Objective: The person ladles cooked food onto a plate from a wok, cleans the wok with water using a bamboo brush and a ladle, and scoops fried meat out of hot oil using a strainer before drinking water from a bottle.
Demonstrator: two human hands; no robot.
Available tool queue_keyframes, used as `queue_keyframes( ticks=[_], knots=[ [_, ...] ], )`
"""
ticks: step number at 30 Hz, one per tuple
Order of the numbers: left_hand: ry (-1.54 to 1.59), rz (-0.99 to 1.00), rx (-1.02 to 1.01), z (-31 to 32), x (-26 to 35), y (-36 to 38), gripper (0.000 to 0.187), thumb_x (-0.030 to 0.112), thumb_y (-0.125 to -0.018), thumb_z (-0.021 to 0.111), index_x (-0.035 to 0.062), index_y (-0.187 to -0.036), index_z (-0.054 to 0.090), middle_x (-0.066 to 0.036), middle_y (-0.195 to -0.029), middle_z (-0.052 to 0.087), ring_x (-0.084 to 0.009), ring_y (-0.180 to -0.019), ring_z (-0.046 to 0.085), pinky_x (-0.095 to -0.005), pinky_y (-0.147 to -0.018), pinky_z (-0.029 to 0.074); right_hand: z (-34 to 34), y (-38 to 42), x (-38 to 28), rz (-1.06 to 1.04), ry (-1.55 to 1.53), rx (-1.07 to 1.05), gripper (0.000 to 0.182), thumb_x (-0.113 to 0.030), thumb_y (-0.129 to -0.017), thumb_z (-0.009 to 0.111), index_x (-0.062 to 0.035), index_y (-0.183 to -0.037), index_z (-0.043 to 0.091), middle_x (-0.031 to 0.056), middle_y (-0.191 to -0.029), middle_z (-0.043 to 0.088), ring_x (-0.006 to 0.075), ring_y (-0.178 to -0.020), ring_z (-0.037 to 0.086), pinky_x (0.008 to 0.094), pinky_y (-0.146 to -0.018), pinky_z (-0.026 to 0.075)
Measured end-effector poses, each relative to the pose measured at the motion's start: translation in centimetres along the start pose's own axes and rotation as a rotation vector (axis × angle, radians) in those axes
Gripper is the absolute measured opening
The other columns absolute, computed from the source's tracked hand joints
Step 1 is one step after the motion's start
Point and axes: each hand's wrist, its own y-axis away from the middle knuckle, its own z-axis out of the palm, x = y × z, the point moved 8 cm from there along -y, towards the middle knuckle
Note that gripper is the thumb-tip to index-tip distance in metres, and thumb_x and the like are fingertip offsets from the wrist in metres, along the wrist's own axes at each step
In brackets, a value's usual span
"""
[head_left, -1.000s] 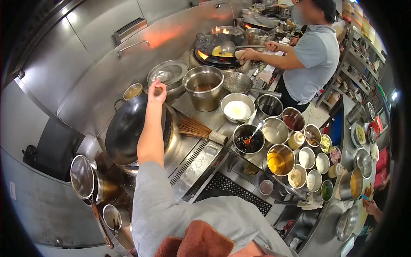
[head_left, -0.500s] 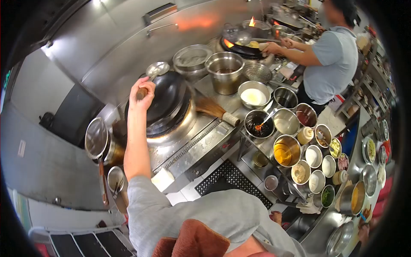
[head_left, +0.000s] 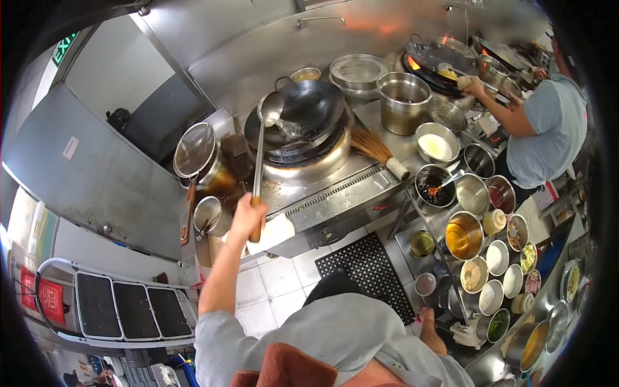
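My left hand (head_left: 249, 218) is wrapped round the wooden end of a long-handled ladle (head_left: 259, 161). The ladle's metal bowl is tipped over the near left side of a black wok (head_left: 313, 109), and clear liquid runs from it into the wok. That wok rests on a round steel burner ring (head_left: 316, 155). Low by my body is my right hand (head_left: 425, 317), small in view and close to the shelf under the ingredient counter; its fingers are mostly hidden.
A bamboo brush (head_left: 374, 149) lies right of the wok, beside a tall steel pot (head_left: 404, 106). At left, a strainer (head_left: 195, 149) sits on another pot. Several ingredient bowls crowd the right counter. A co-worker (head_left: 548, 116) handles a flaming wok behind.
My left hand has come back from over the wok toward the stove's front edge, still gripping the ladle. Liquid now pours from its bowl. The view has shifted left.
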Motion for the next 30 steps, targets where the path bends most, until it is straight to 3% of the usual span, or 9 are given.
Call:
queue_keyframes(
  ticks=[2,7,12,17,22,23,24,25,30],
  knots=[
    [-0.165,0.034,0.201,-0.5,-3.9,3.5,0.021,0.006,-0.078,0.064,0.0067,-0.082,0.043,-0.003,-0.059,0.049,-0.0117,-0.042,0.046,-0.0286,-0.037,0.039,0.3,0.0,-2.7,-0.106,0.048,0.037,0.014,-0.009,-0.088,0.048,-0.0012,-0.081,0.058,0.0106,-0.057,0.054,0.0222,-0.045,0.058,0.0362,-0.038,0.050],
    [-0.327,0.152,0.459,0.2,-17.6,11.9,0.019,0.011,-0.082,0.058,0.0009,-0.088,0.044,-0.020,-0.061,0.050,-0.0439,-0.058,0.049,-0.0478,-0.053,0.039,4.0,1.9,-6.0,-0.131,-0.066,-0.028,0.014,-0.011,-0.089,0.047,-0.0040,-0.088,0.059,0.0108,-0.062,0.057,0.0222,-0.047,0.059,0.0355,-0.039,0.052],
    [-0.265,-0.022,0.361,0.4,-22.5,16.6,0.019,0.006,-0.081,0.058,-0.0008,-0.091,0.044,-0.014,-0.055,0.044,-0.0287,-0.047,0.045,-0.0407,-0.048,0.037,8.8,5.7,-4.5,-0.073,0.071,0.001,0.012,-0.012,-0.088,0.049,-0.0084,-0.092,0.059,0.0093,-0.066,0.059,0.0216,-0.049,0.060,0.0348,-0.042,0.053],
    [-0.391,-0.092,0.322,-0.6,-27.2,17.3,0.025,0.006,-0.079,0.060,-0.0039,-0.095,0.044,-0.019,-0.061,0.052,-0.0398,-0.058,0.053,-0.0470,-0.056,0.041,10.8,8.0,-3.7,-0.068,0.305,-0.022,0.011,-0.012,-0.082,0.062,-0.0020,-0.085,0.062,0.0112,-0.067,0.063,0.0212,-0.052,0.063,0.0356,-0.046,0.054],
    [-0.328,-0.245,0.146,-0.9,-34.2,16.0,0.034,0.003,-0.080,0.056,-0.0074,-0.104,0.035,-0.024,-0.078,0.055,-0.0460,-0.078,0.054,-0.0492,-0.067,0.042,9.2,15.3,-8.4,-0.107,0.420,0.085,0.014,-0.015,-0.080,0.061,-0.0030,-0.086,0.065,0.0097,-0.063,0.063,0.0172,-0.051,0.062,0.0311,-0.049,0.052],
    [-0.642,-0.096,0.091,-0.5,-26.1,15.5,0.035,0.001,-0.080,0.054,-0.0092,-0.107,0.033,-0.025,-0.083,0.056,-0.0480,-0.082,0.053,-0.0493,-0.069,0.043,8.7,17.5,-8.9,-0.066,0.397,0.147,0.018,-0.017,-0.079,0.063,-0.0032,-0.091,0.065,0.0095,-0.064,0.064,0.0170,-0.051,0.061,0.0304,-0.048,0.051],
    [-0.671,0.025,0.025,-0.3,-31.3,14.7,0.045,0.005,-0.080,0.059,-0.0097,-0.113,0.032,-0.022,-0.086,0.056,-0.0391,-0.081,0.057,-0.0435,-0.070,0.046,9.0,14.0,-7.1,-0.232,0.504,0.181,0.020,-0.019,-0.079,0.063,-0.0044,-0.093,0.065,0.0093,-0.065,0.064,0.0169,-0.052,0.061,0.0308,-0.048,0.051],
    [-1.034,-0.252,-0.443,0.2,-33.6,12.2,0.055,0.048,-0.082,0.058,0.0025,-0.113,0.058,-0.022,-0.100,0.064,-0.0340,-0.092,0.061,-0.0433,-0.082,0.047,8.5,15.9,-7.1,-0.187,0.325,0.199,0.023,-0.020,-0.079,0.064,-0.0055,-0.096,0.064,0.0096,-0.067,0.065,0.0172,-0.052,0.062,0.0312,-0.048,0.051],
    [-1.151,0.247,-0.837,1.9,-27.1,5.5,0.045,0.042,-0.084,0.054,0.0013,-0.102,0.062,-0.023,-0.096,0.064,-0.0373,-0.091,0.061,-0.0452,-0.080,0.047,8.3,21.6,-5.1,-0.065,0.197,0.233,0.031,-0.025,-0.082,0.062,-0.0053,-0.107,0.061,0.0089,-0.076,0.066,0.0171,-0.056,0.063,0.0311,-0.052,0.053]
  ],
)
